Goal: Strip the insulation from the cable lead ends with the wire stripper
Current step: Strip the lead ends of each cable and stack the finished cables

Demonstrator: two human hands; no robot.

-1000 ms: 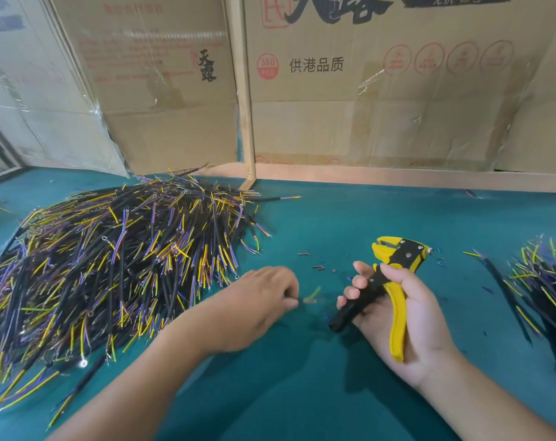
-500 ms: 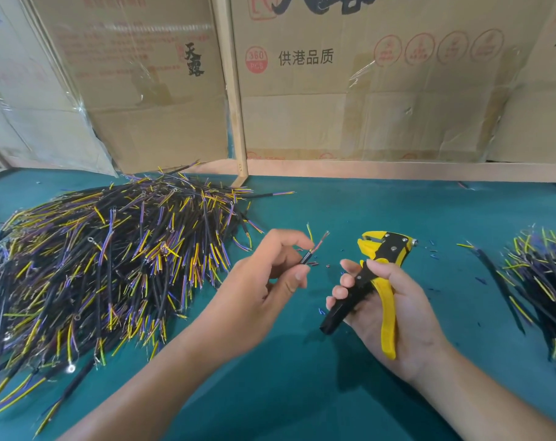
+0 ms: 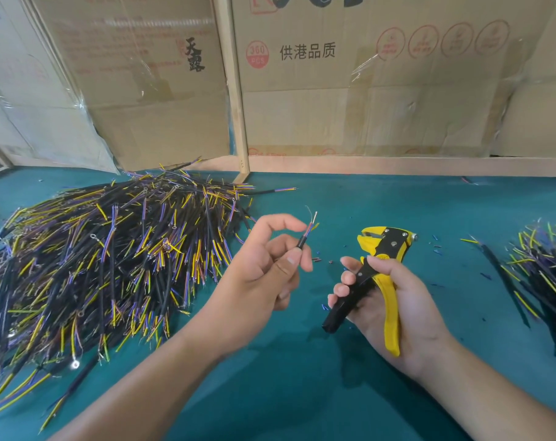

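Hands come first, low and close. The right hand [image 3: 394,300] grips the stripper [image 3: 378,275] by its black and yellow handles, and its yellow head points to 12 o'clock. At 9 o'clock from it, well apart, the left hand [image 3: 264,265] pinches one black cable [image 3: 303,240] between thumb and fingers. The cable's thin colored ends stick up toward 1 o'clock.

Under both lies a teal mat [image 3: 302,377] with tiny bits of cut plastic on it. A big pile [image 3: 105,259] of cables sits at 9 o'clock. A small pile [image 3: 543,275] sits at 3 o'clock. At 12 o'clock, far back, cardboard boxes [image 3: 381,90] stand behind a wooden post [image 3: 235,90].
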